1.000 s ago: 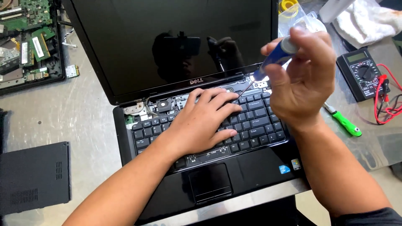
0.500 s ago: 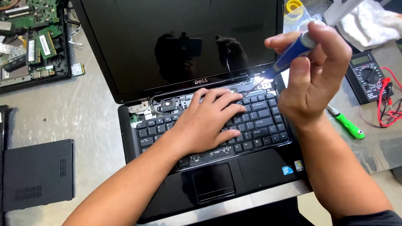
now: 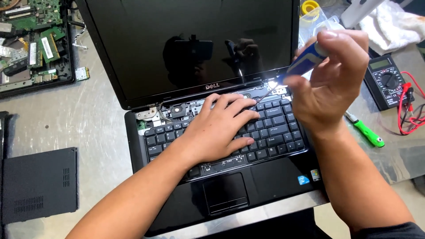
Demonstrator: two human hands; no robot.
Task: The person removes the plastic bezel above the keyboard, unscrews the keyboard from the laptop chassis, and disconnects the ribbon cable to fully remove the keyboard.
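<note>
Left hand (image 3: 217, 132): lies flat on the black laptop keyboard (image 3: 274, 128), grip apart, fingers spread over the keys, pinning it.
Right hand (image 3: 327, 84): at 2 o'clock of the keyboard, grip clamped on a blue-handled screwdriver (image 3: 305, 59), thin shaft slanting down to the exposed hinge strip (image 3: 265, 90).
Slip risk: the tip could skid and scratch the glossy black screen (image 3: 186, 48) just above.
Keyboard risk: if the left palm eases, the loose keyboard may shift.
Clutter: green-handled screwdriver (image 3: 369, 135) and black multimeter (image 3: 387, 82) lie on the grey counter (image 3: 97, 124) at 3 o'clock, near the elbow.
</note>
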